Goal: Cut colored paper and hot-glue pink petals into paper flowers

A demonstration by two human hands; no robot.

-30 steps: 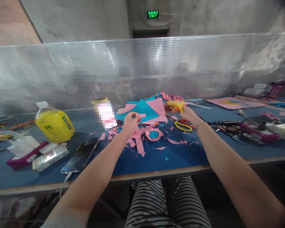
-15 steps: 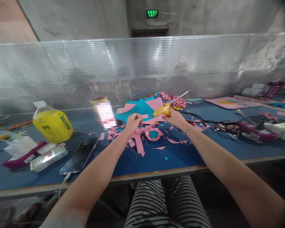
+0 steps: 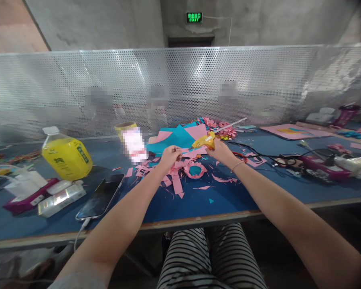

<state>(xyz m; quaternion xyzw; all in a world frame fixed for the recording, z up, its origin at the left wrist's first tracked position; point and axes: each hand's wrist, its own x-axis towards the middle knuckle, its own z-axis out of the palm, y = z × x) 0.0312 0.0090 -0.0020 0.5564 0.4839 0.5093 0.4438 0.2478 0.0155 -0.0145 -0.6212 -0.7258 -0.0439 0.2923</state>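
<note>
My right hand point(image 3: 221, 151) is wrapped round a yellow hot glue gun point(image 3: 203, 141), from whose back a long white glue stick point(image 3: 232, 125) sticks out. Its nozzle points left, at a small pink paper strip point(image 3: 184, 151) pinched in my left hand point(image 3: 171, 155). Whether the tip touches the strip I cannot tell. Just below lies a pink ruffled paper ring with a blue centre point(image 3: 195, 171), among pink paper scraps point(image 3: 177, 184). Blue paper sheets point(image 3: 171, 138) and pink ones lie behind my hands.
On the left stand a jug of yellow liquid point(image 3: 66, 157), a phone on a cable point(image 3: 100, 198), a small box point(image 3: 61, 199) and a tissue pack point(image 3: 31, 196). Black cables point(image 3: 258, 151) run right. A perforated metal screen point(image 3: 180, 86) rises behind the table, with paper flowers point(image 3: 225, 129) before it.
The glue gun has moved slightly left, bringing its nozzle to the pink strip. My left hand has shifted a little right.
</note>
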